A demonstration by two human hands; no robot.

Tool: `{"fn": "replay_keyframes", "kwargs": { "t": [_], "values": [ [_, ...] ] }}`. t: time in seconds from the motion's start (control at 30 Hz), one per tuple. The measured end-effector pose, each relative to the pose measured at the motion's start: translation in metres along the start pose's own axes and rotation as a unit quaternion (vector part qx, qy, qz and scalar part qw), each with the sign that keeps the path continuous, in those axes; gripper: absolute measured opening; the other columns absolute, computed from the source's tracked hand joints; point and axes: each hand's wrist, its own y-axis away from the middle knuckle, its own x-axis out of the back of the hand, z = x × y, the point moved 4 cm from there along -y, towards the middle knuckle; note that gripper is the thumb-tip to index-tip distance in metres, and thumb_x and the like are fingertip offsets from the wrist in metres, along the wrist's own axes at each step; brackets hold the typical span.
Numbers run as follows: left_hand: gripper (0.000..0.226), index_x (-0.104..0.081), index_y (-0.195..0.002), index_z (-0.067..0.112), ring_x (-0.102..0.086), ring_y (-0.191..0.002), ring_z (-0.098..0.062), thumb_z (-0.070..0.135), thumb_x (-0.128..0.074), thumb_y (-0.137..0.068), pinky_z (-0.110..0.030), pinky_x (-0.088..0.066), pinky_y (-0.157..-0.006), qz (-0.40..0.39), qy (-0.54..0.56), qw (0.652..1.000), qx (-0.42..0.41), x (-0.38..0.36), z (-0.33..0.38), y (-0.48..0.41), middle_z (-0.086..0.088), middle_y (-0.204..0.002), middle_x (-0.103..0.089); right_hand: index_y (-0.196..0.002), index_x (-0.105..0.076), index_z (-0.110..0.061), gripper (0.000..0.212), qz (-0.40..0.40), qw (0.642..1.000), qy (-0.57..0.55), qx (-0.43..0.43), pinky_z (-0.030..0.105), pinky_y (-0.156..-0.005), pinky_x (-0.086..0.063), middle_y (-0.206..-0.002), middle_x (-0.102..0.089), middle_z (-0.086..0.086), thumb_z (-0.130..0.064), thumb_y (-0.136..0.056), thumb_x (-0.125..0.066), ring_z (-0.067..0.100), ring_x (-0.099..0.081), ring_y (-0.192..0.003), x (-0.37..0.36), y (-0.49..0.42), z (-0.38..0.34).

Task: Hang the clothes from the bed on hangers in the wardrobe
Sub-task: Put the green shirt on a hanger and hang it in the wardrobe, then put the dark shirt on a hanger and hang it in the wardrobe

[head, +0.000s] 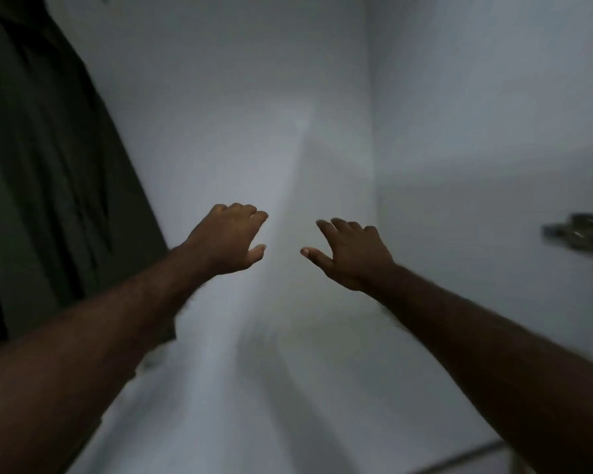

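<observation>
A dark green garment (45, 159) hangs at the left side of a white wardrobe interior (240, 107); its hanger is out of view. Both my arms reach forward into the wardrobe. My left hand (226, 239) is just right of the garment's edge, fingers loosely curled and apart, holding nothing. My right hand (350, 254) is a short gap to its right, fingers spread, also holding nothing. The view is dim and blurred.
The wardrobe's right wall (476, 131) carries a metal door hinge (577, 236) at the far right. The white wardrobe floor (254, 405) spreads below my arms, with a dark line at its bottom right edge.
</observation>
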Motion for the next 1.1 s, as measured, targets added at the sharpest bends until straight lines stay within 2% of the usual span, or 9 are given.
{"fn": "replay_keyframes", "kwargs": {
  "t": [0.17,0.3,0.4,0.5,0.63,0.8,0.9,1.0,1.1],
  "values": [
    [0.066,-0.045,-0.140,0.010,-0.052,-0.120,-0.030,0.051,-0.050,-0.088,-0.043,-0.039,-0.099,-0.031,0.128,0.989,-0.072,-0.062,0.107,0.044,-0.010,-0.134,-0.054,-0.151,-0.029,-0.022,0.079,-0.082,0.992,0.042,-0.081,0.049,-0.108,-0.028,-0.153,-0.037,0.007,-0.074,-0.092,-0.019,0.027,-0.034,-0.140,-0.028,0.110,0.024],
    [0.086,-0.040,-0.144,0.009,-0.053,-0.122,-0.033,0.067,-0.030,-0.080,-0.045,-0.043,-0.097,-0.075,0.208,0.963,-0.155,-0.107,0.208,0.099,-0.016,-0.138,-0.051,-0.153,-0.024,-0.023,0.093,-0.168,0.970,0.086,-0.153,0.053,-0.113,-0.020,-0.158,-0.030,0.008,-0.077,-0.081,0.001,0.026,-0.021,-0.147,-0.042,0.221,0.037],
    [0.091,-0.036,-0.147,0.010,-0.048,-0.129,-0.034,0.070,-0.025,-0.079,-0.046,-0.040,-0.101,-0.107,0.260,0.936,-0.210,-0.118,0.287,0.136,-0.017,-0.144,-0.046,-0.155,-0.016,-0.024,0.083,-0.223,0.945,0.108,-0.215,0.055,-0.115,-0.015,-0.161,-0.022,0.010,-0.074,-0.090,-0.012,0.027,-0.015,-0.149,-0.038,0.316,0.049],
    [0.089,-0.035,-0.147,0.010,-0.043,-0.133,-0.033,0.068,-0.036,-0.081,-0.046,-0.036,-0.104,-0.123,0.312,0.902,-0.271,-0.104,0.364,0.170,-0.018,-0.146,-0.043,-0.156,-0.012,-0.023,0.078,-0.264,0.916,0.120,-0.277,0.056,-0.116,-0.013,-0.162,-0.016,0.011,-0.070,-0.094,-0.020,0.028,-0.012,-0.150,-0.013,0.408,0.053],
    [0.082,-0.034,-0.147,0.013,-0.039,-0.136,-0.031,0.059,-0.059,-0.085,-0.045,-0.034,-0.108,-0.129,0.371,0.849,-0.354,-0.071,0.472,0.214,-0.014,-0.149,-0.040,-0.156,-0.011,-0.023,0.078,-0.294,0.867,0.137,-0.379,0.056,-0.117,-0.012,-0.163,-0.014,0.011,-0.070,-0.095,-0.020,0.029,-0.012,-0.149,0.033,0.535,0.049],
    [0.082,-0.036,-0.147,0.010,-0.039,-0.136,-0.032,0.059,-0.058,-0.085,-0.046,-0.034,-0.107,-0.134,0.375,0.795,-0.458,-0.008,0.590,0.285,-0.017,-0.149,-0.040,-0.156,-0.014,-0.025,0.079,-0.296,0.789,0.138,-0.521,0.058,-0.117,-0.011,-0.162,-0.017,0.012,-0.071,-0.093,-0.023,0.029,-0.012,-0.149,0.089,0.685,0.029],
    [0.081,-0.038,-0.146,0.009,-0.042,-0.133,-0.032,0.062,-0.049,-0.085,-0.045,-0.037,-0.103,-0.131,0.395,0.758,-0.502,0.040,0.650,0.334,-0.016,-0.146,-0.043,-0.156,-0.013,-0.027,0.078,-0.288,0.736,0.138,-0.597,0.057,-0.116,-0.012,-0.163,-0.014,0.011,-0.072,-0.093,-0.023,0.028,-0.010,-0.150,0.129,0.771,0.009],
    [0.082,-0.026,-0.152,0.014,-0.030,-0.142,-0.026,0.059,-0.052,-0.089,-0.041,-0.029,-0.110,-0.147,0.392,0.736,-0.532,0.091,0.706,0.389,-0.012,-0.154,-0.032,-0.156,-0.013,-0.028,0.079,-0.267,0.681,0.143,-0.667,0.056,-0.116,-0.014,-0.163,-0.014,0.010,-0.073,-0.092,-0.023,0.028,-0.012,-0.149,0.180,0.858,-0.020],
    [0.083,-0.023,-0.153,0.016,-0.025,-0.145,-0.024,0.059,-0.051,-0.089,-0.041,-0.025,-0.114,-0.150,0.394,0.714,-0.559,0.149,0.757,0.446,-0.011,-0.157,-0.028,-0.156,-0.014,-0.027,0.078,-0.240,0.621,0.153,-0.730,0.056,-0.115,-0.017,-0.163,-0.014,0.010,-0.072,-0.092,-0.025,0.029,-0.014,-0.149,0.238,0.948,-0.055]
  ]
}}
